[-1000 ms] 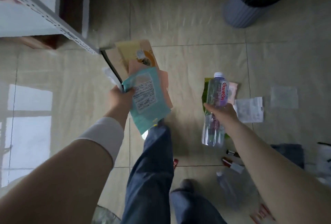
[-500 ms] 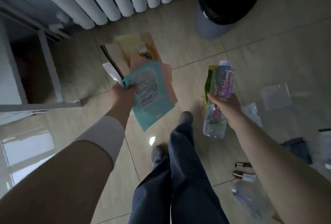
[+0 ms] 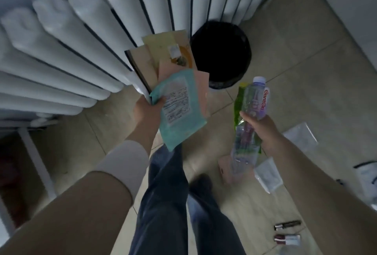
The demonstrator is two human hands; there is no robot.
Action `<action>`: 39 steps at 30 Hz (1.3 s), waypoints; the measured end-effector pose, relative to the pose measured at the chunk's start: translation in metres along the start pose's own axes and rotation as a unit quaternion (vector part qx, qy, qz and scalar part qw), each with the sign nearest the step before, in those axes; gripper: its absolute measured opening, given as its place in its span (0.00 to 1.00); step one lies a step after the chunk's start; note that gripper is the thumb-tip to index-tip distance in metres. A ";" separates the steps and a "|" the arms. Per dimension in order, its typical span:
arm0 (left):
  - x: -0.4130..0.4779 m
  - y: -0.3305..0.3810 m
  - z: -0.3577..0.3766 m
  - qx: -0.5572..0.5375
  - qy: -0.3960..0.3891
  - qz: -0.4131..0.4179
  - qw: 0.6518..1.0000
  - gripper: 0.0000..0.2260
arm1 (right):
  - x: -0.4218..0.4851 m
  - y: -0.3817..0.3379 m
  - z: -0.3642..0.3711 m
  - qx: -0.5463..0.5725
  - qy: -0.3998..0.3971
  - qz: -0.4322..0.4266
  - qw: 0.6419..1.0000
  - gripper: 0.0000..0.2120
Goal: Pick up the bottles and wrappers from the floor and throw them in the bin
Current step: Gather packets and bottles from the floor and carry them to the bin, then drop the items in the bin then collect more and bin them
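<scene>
My left hand (image 3: 147, 110) grips a fan of wrappers (image 3: 175, 83): a teal packet in front, pink, tan and yellow ones behind. The stack's top edge reaches beside the rim of the bin (image 3: 221, 54), a round bin lined with a black bag, standing against the radiator. My right hand (image 3: 259, 127) holds a clear plastic bottle (image 3: 252, 116) with a pale cap and red lettering, together with a green wrapper (image 3: 238, 103) pressed behind it. The bottle is upright, just right of and nearer than the bin.
A white radiator (image 3: 91, 36) fills the upper left. Clear plastic wrappers (image 3: 302, 136) and a white packet (image 3: 267, 175) lie on the tiled floor at right, with small tubes (image 3: 286, 225) lower right. My legs (image 3: 169, 193) are below centre. A shelf frame (image 3: 34, 159) stands at left.
I have stepped toward the bin; it has come from the top right to just beyond my hands. Both hands keep their loads, now raised close to the bin's opening.
</scene>
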State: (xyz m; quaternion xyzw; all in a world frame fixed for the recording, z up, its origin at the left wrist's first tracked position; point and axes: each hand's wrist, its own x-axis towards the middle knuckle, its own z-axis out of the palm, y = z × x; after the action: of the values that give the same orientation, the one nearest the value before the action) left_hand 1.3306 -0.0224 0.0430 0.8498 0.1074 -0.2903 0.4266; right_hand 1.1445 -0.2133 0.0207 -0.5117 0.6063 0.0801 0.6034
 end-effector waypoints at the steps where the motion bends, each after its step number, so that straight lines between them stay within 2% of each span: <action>1: 0.013 0.012 0.004 0.007 -0.010 0.015 1.000 0.12 | 0.005 -0.015 0.002 0.000 0.001 0.001 1.000 0.21; 5: 0.068 0.053 0.030 0.077 -0.063 0.064 0.993 0.15 | 0.041 -0.061 0.011 0.014 0.001 0.017 1.000 0.11; 7: 0.093 0.072 0.045 0.131 -0.071 0.091 0.985 0.14 | 0.064 -0.077 0.016 0.022 0.006 0.031 0.999 0.10; 10: 0.124 0.102 0.067 0.174 -0.094 0.110 0.974 0.15 | 0.091 -0.097 0.024 0.042 -0.001 0.058 0.997 0.14; 14: 0.155 0.134 0.098 0.229 -0.130 0.113 0.958 0.15 | 0.119 -0.122 0.029 0.036 -0.025 0.088 0.995 0.25; 20: 0.195 0.152 0.149 0.307 -0.169 0.117 0.929 0.14 | 0.176 -0.145 0.034 0.023 -0.043 0.148 0.988 0.32; 22: 0.208 0.150 0.168 0.303 -0.183 0.101 0.930 0.14 | 0.198 -0.148 0.036 0.002 -0.056 0.175 0.983 0.31; 23: 0.216 0.147 0.177 0.299 -0.189 0.091 0.931 0.14 | 0.207 -0.151 0.035 -0.002 -0.066 0.183 0.981 0.28; 26: 0.233 0.139 0.202 0.280 -0.216 0.067 0.933 0.23 | 0.233 -0.152 0.035 0.001 -0.094 0.188 0.978 0.25; 28: 0.239 0.135 0.212 0.265 -0.226 0.060 0.935 0.32 | 0.249 -0.148 0.036 -0.038 -0.066 0.178 0.981 0.35; 30: 0.242 0.133 0.218 0.295 -0.219 0.105 0.924 0.33 | 0.256 -0.145 0.036 -0.118 -0.029 0.148 0.981 0.40; 32: 0.239 0.136 0.219 0.372 -0.210 0.184 0.885 0.28 | 0.253 -0.142 0.036 -0.204 0.016 0.093 0.974 0.38; 34: 0.231 0.142 0.218 0.476 -0.196 0.268 0.815 0.28 | 0.243 -0.139 0.037 -0.283 0.084 0.031 0.955 0.36; 37: 0.215 0.148 0.214 0.572 -0.190 0.393 0.694 0.31 | 0.219 -0.131 0.041 -0.449 0.154 -0.055 0.879 0.35; 39: 0.202 0.151 0.209 0.597 -0.205 0.426 0.649 0.33 | 0.202 -0.125 0.043 -0.501 0.165 -0.075 0.846 0.35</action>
State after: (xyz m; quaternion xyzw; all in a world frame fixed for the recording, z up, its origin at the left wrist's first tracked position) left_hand 1.4747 -0.2926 -0.0724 0.7919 -0.5529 -0.2448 -0.0846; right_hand 1.3128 -0.3461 -0.0898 -0.7937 0.5344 0.2421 0.1606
